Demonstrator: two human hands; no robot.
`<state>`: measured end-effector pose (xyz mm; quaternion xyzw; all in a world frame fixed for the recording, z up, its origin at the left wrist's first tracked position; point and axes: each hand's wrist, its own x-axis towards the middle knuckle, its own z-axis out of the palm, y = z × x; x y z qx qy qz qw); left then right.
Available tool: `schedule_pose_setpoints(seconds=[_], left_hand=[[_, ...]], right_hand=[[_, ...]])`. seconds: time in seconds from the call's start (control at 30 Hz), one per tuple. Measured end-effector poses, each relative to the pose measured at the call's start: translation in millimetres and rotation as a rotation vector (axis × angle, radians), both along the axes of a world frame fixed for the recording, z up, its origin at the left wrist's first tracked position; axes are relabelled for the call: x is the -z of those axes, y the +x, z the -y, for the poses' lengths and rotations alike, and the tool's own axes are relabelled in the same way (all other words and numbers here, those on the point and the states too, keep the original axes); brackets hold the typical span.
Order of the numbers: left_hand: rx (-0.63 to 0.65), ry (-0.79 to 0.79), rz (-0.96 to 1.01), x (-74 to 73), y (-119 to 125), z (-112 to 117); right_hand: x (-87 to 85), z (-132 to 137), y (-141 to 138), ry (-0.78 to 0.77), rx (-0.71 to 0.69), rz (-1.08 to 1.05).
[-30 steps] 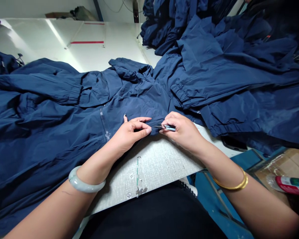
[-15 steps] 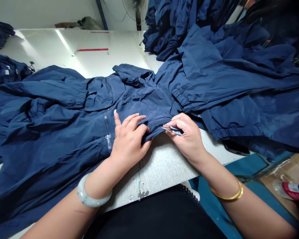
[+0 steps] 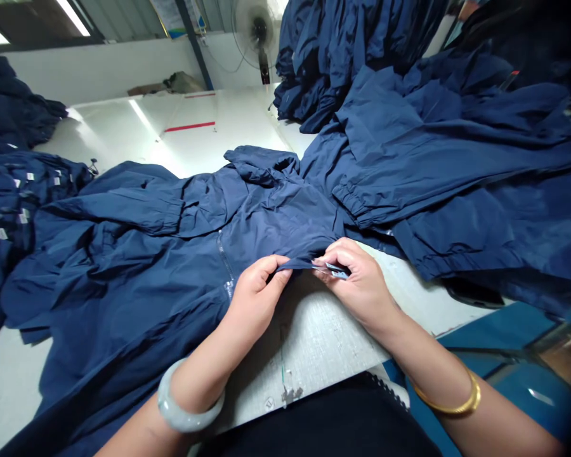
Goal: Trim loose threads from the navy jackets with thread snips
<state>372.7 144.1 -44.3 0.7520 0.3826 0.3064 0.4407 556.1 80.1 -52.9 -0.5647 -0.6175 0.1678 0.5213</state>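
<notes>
A navy blue jacket (image 3: 137, 266) lies spread over the white table (image 3: 309, 343), its zipper (image 3: 224, 263) running toward me. My left hand (image 3: 257, 295) pinches the jacket's hem between thumb and fingers and lifts it slightly off the table. My right hand (image 3: 359, 282) is closed around small thread snips (image 3: 335, 271), whose tips point left at the stretched hem edge, close to my left fingertips. A pale jade bangle sits on my left wrist and a gold bangle on my right.
A heap of the same navy jackets (image 3: 457, 165) fills the right side, and more hang at the back (image 3: 356, 44). Folded jackets with white tags (image 3: 9, 209) are stacked at the left. A fan (image 3: 259, 32) stands at the far end of the table.
My left hand went from lying flat on the fabric to pinching the hem and lifting it. The view tilted up. My right hand stays by the hem with the snips.
</notes>
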Motion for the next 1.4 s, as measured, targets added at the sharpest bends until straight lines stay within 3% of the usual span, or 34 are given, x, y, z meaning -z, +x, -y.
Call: schedule_pose_setpoints(seconds=[0.07, 0.13, 0.37, 0.5, 0.73, 0.87, 1.13, 1.4], left_hand=[[0.025, -0.238, 0.135, 1.7, -1, -5], [0.029, -0.368, 0.212, 1.6, -3, -8], [-0.059, -0.464, 0.274, -8.8, 1, -6], [-0.081, -0.598, 0.321, -8.5, -2, -8], [-0.101, -0.629, 0.420, -6.1, -5, -9], [-0.063, -0.633, 0.460, -7.0, -6, -9], [-0.078, -0.663, 0.555, -1.8, -10, -11], [-0.154, -0.709, 0.618, -0.8, -12, -14]], right_hand=[[-1.0, -4, -4, -0.051, -0.001, -0.078], [-2.5, -8, -7, -0.088, 0.000, -0.139], [-4.7, -10, -7, -0.142, 0.003, -0.113], [-9.3, -10, -6, -0.173, -0.032, -0.078], [-18.8, -24, -16, -0.134, -0.001, 0.046], [-16.9, -25, -22, -0.028, -0.025, 0.148], [-14.5, -31, -25, 0.051, -0.018, 0.525], [-31.4, -66, -23, -0.176, -0.234, 0.150]])
